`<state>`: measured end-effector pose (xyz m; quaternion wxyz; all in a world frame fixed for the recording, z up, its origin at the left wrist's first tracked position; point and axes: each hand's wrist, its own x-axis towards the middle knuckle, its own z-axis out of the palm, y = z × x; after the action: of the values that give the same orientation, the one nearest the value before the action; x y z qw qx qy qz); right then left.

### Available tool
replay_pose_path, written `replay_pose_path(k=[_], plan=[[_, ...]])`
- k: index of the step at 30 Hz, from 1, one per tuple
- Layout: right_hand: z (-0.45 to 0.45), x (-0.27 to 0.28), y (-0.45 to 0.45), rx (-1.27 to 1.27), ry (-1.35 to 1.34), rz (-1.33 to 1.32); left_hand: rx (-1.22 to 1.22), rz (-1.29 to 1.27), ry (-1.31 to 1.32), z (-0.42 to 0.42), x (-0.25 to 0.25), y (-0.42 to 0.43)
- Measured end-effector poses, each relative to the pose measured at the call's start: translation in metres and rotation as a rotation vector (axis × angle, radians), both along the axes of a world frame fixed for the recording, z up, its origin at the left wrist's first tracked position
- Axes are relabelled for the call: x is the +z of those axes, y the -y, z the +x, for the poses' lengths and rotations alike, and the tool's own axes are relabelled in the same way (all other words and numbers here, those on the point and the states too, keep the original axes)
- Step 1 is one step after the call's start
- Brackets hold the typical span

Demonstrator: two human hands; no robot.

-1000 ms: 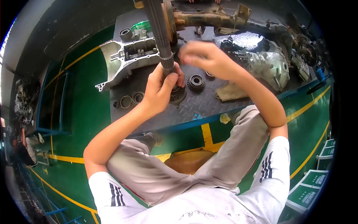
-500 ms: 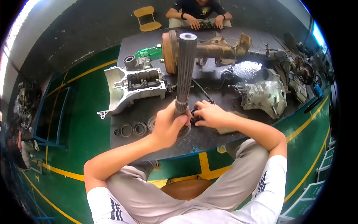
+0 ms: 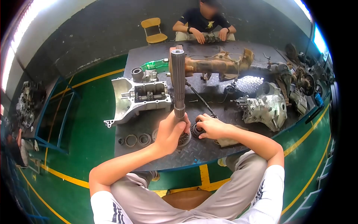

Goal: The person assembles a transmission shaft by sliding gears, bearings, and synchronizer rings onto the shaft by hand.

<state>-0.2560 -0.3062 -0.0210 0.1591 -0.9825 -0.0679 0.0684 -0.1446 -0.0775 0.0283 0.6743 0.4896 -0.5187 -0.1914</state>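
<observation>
Metal shaft (image 3: 179, 82) upright, likely for balance, we grip in our left hand (image 3: 170, 133); our right hand (image 3: 213, 127) pinches a gear (image 3: 194, 131).

No text is legible; the yellow mark (image 3: 210, 24) on the dark shirt (image 3: 199, 23) is unclear.

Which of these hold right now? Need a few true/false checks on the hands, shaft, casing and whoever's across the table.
1. The left hand grips the shaft. True.
2. The right hand holds a wrench. False: its fingers are at a gear on the table.
3. The open casing has nothing inside. False: small gears show in it.
4. A co-worker is across the table. True.
5. The casing lies to the right of the shaft. False: it lies to the left.
6. The yellow chair is beyond the table's far edge. True.
</observation>
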Motion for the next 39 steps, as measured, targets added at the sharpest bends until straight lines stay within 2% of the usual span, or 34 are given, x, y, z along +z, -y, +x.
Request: replay_pose_path(k=[3, 8, 15, 17, 19, 22, 26, 29, 31, 35, 39], plan=[[0.001, 0.002, -0.001, -0.032, -0.051, 0.003, -0.009, 0.003, 0.0, -0.001, -0.001, -0.002], [0.0, -0.002, -0.001, 0.05, 0.1, 0.017, -0.027, -0.007, 0.026, -0.001, -0.001, -0.005], [-0.008, 0.001, -0.006, -0.026, 0.167, -0.028, -0.006, -0.029, 0.02, 0.001, -0.002, -0.012], [-0.008, -0.005, -0.001, -0.065, 0.062, 0.058, 0.001, -0.061, 0.009, 0.002, -0.002, -0.012], [-0.007, 0.002, 0.003, -0.036, 0.094, 0.101, 0.02, -0.055, 0.003, 0.001, -0.001, -0.013], [-0.008, 0.029, -0.001, -0.07, -0.131, 0.086, 0.034, -0.059, -0.02, 0.003, -0.002, -0.013], [-0.004, 0.027, 0.003, -0.045, -0.128, 0.113, 0.029, -0.068, -0.044, 0.004, -0.002, -0.014], [0.0, 0.031, 0.004, -0.106, -0.229, 0.216, 0.027, -0.07, -0.051, 0.004, -0.003, -0.014], [0.002, 0.02, 0.009, -0.032, -0.074, 0.194, 0.029, -0.072, -0.056, 0.003, -0.003, -0.015], [0.002, 0.015, 0.013, 0.006, -0.002, 0.163, 0.014, -0.081, -0.048, 0.002, -0.002, -0.014], [0.003, 0.037, 0.011, -0.07, 0.24, 0.248, 0.005, -0.06, -0.005, 0.003, -0.001, -0.014]])
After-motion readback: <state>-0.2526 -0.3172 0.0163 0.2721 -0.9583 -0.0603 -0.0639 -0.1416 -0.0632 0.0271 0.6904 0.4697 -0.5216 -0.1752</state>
